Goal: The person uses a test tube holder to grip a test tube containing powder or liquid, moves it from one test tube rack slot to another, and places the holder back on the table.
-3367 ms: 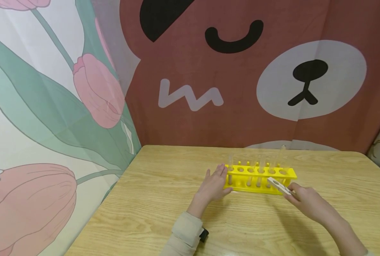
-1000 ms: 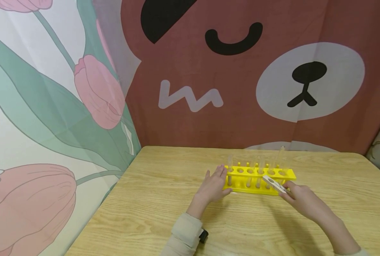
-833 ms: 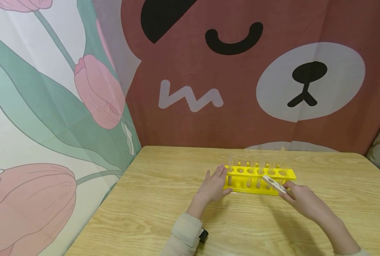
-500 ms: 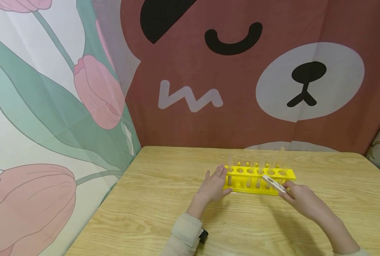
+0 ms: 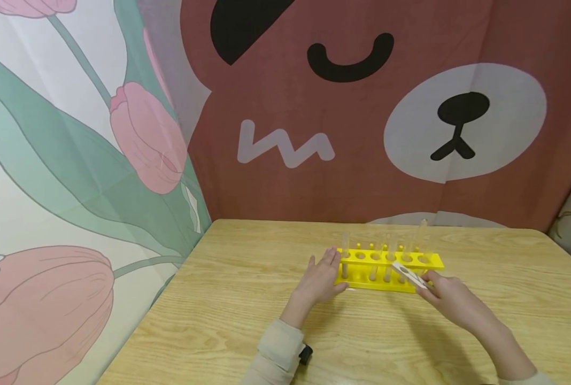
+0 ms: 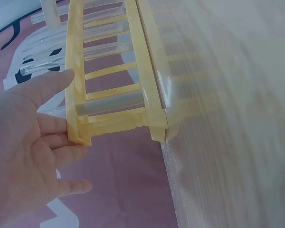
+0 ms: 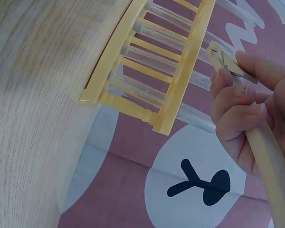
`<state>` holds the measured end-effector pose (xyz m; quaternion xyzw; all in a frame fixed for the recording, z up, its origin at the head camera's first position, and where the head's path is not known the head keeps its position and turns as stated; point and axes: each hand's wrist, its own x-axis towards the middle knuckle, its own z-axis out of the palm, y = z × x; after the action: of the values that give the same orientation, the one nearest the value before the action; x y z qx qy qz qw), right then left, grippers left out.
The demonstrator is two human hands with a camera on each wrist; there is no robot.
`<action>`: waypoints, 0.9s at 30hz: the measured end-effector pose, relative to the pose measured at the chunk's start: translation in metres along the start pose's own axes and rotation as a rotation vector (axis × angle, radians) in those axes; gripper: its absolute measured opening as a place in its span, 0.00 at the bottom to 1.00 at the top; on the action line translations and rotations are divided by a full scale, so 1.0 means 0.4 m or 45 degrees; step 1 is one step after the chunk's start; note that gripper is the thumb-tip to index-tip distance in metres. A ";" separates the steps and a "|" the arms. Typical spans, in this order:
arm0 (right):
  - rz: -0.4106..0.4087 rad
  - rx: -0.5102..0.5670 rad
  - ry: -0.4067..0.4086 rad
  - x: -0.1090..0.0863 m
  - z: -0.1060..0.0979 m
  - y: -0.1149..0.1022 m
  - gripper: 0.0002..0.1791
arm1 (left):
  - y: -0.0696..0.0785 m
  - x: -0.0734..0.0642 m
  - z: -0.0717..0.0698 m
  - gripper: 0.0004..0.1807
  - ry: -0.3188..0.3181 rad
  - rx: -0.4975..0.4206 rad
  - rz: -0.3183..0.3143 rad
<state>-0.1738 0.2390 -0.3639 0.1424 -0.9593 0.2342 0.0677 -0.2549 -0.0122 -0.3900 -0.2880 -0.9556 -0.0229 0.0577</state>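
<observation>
In the head view, a yellow test tube rack [image 5: 368, 261] stands on the wooden table, several clear test tubes [image 5: 345, 245] upright in its holes. One tube [image 5: 422, 231] at the right rises higher and leans a little. My left hand [image 5: 316, 280] holds the rack's left end, thumb at the front, fingers along the end; the left wrist view has the thumb [image 6: 50, 84] against the top plate. My right hand [image 5: 458, 302] grips a wooden test tube holder [image 5: 409, 275], whose tip overlaps the rack's front edge. The right wrist view shows no tube in the holder's jaws [image 7: 218, 52].
The table [image 5: 247, 299] runs back to a hanging cloth [image 5: 276, 192] printed with a bear. On the left hangs a cloth with tulips [image 5: 148, 139]. A small black object [image 5: 306, 354] sits at the left sleeve's cuff [image 5: 280, 345].
My right hand has shifted slightly left with the test tube holder, its tip coming further over the rack's front. My left hand and the rack have stayed in place.
</observation>
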 end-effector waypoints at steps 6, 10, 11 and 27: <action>-0.003 0.005 -0.010 0.004 0.000 -0.002 0.12 | -0.001 0.000 0.000 0.41 0.008 0.005 0.004; -0.002 0.016 -0.014 0.005 0.000 -0.003 0.12 | -0.001 0.000 -0.001 0.41 0.011 0.011 0.008; 0.002 0.018 -0.015 0.006 0.001 -0.003 0.12 | -0.001 0.000 0.000 0.41 0.011 0.013 0.009; -0.013 0.018 -0.014 0.009 0.009 -0.006 0.11 | -0.002 -0.002 0.002 0.40 0.007 -0.012 0.007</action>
<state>-0.1769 0.2344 -0.3655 0.1491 -0.9572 0.2399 0.0627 -0.2548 -0.0133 -0.3907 -0.2910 -0.9545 -0.0278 0.0590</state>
